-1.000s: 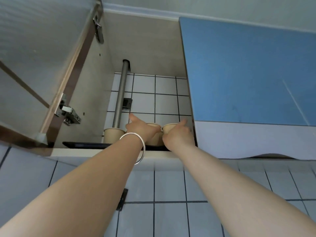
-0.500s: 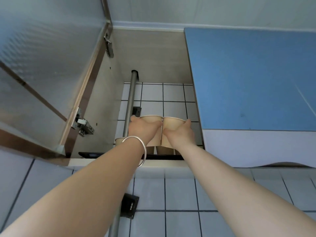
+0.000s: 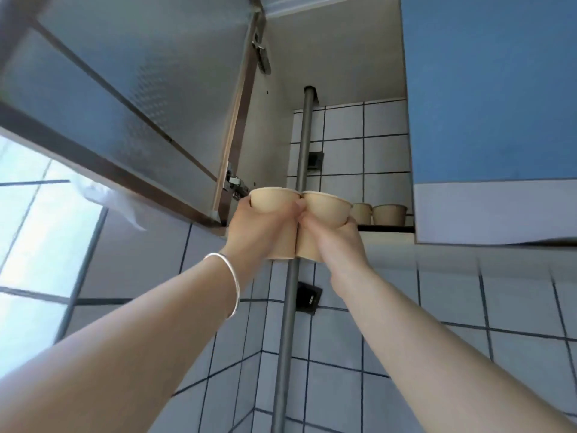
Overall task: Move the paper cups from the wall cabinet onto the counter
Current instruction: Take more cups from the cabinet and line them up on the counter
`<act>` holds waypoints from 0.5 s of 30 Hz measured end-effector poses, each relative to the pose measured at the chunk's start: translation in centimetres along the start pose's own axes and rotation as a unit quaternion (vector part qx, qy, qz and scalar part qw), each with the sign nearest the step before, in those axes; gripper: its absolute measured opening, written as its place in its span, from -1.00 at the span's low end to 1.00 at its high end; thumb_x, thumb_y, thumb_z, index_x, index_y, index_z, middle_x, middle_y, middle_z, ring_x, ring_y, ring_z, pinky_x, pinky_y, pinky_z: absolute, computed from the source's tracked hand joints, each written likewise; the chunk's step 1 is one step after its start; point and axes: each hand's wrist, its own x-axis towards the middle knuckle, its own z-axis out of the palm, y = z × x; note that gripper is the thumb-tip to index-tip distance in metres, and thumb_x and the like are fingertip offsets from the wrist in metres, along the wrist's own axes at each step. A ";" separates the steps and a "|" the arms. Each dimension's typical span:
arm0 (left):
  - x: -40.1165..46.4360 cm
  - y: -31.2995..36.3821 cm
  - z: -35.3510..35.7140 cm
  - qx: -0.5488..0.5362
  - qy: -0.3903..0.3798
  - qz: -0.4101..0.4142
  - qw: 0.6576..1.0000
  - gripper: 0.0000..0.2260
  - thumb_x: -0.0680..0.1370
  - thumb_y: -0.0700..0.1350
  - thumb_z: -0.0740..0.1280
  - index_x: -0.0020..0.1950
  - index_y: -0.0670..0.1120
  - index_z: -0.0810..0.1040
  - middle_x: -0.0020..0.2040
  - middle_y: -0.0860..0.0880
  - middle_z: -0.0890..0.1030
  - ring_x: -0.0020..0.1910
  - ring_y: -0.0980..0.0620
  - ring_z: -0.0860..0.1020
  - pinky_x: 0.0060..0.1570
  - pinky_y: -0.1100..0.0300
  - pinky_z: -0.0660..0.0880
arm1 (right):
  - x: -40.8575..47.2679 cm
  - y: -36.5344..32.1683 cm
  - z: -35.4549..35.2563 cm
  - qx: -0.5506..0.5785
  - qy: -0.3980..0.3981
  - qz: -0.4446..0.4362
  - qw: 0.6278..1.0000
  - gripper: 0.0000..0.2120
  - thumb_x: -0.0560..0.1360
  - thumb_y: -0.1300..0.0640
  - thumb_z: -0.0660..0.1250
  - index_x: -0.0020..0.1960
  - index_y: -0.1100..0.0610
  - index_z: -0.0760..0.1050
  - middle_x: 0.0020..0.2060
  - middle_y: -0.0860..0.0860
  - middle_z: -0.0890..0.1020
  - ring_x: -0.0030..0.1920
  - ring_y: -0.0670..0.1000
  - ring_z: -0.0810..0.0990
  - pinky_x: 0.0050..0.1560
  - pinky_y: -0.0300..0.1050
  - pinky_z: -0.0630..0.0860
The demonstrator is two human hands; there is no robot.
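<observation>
My left hand point(image 3: 260, 232) grips a tan paper cup point(image 3: 273, 203) and my right hand point(image 3: 335, 242) grips a second tan paper cup point(image 3: 326, 209). Both cups are upright, side by side and touching, held just outside the lower edge of the open wall cabinet point(image 3: 343, 73). Two more paper cups point(image 3: 361, 213) point(image 3: 389, 214) stand on the dark cabinet shelf point(image 3: 385, 228) behind my right hand. The counter is out of view.
The cabinet's frosted glass door point(image 3: 131, 98) hangs open to the left, close to my left hand. A blue closed cabinet door point(image 3: 493, 89) is on the right. A grey vertical pipe point(image 3: 296, 276) runs down the tiled wall behind the cups. A window point(image 3: 34, 229) is at far left.
Both hands have lifted one cup each off the shelf and drawn them out and down, clear of the cabinet. The view has swung left, showing two cups left on the shelf.
</observation>
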 end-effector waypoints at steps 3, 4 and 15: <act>-4.2 -0.6 -3.4 0.036 0.031 -0.014 0.999 -0.40 0.22 0.16 0.52 0.16 -0.02 0.47 -0.04 0.02 0.63 -0.14 0.08 0.62 -0.39 0.25 0.56 | -4.3 1.7 0.9 0.049 -0.030 0.039 0.998 -0.44 0.22 -0.09 0.54 0.11 0.03 0.38 -0.07 -0.04 0.60 -0.18 -0.12 0.55 -0.32 -0.23 0.45; -5.6 -0.8 -4.7 0.052 0.046 -0.021 0.997 -0.42 0.21 0.16 0.52 0.14 -0.02 0.49 -0.05 0.02 0.64 -0.14 0.08 0.62 -0.38 0.25 0.55 | -5.9 2.3 1.3 0.071 -0.042 0.053 0.995 -0.47 0.22 -0.06 0.54 0.08 0.02 0.40 -0.06 -0.02 0.61 -0.15 -0.08 0.58 -0.30 -0.21 0.51; -21.0 0.7 -21.9 0.150 0.212 -0.076 0.963 -0.74 0.25 0.04 0.52 -0.14 0.00 0.60 -0.32 0.08 0.65 -0.44 0.22 0.61 -0.51 0.34 0.47 | -26.1 4.5 9.4 0.178 -0.202 0.215 0.939 -0.41 0.07 -0.15 0.52 0.06 -0.04 0.49 -0.10 -0.08 0.66 -0.17 -0.13 0.65 -0.34 -0.24 0.56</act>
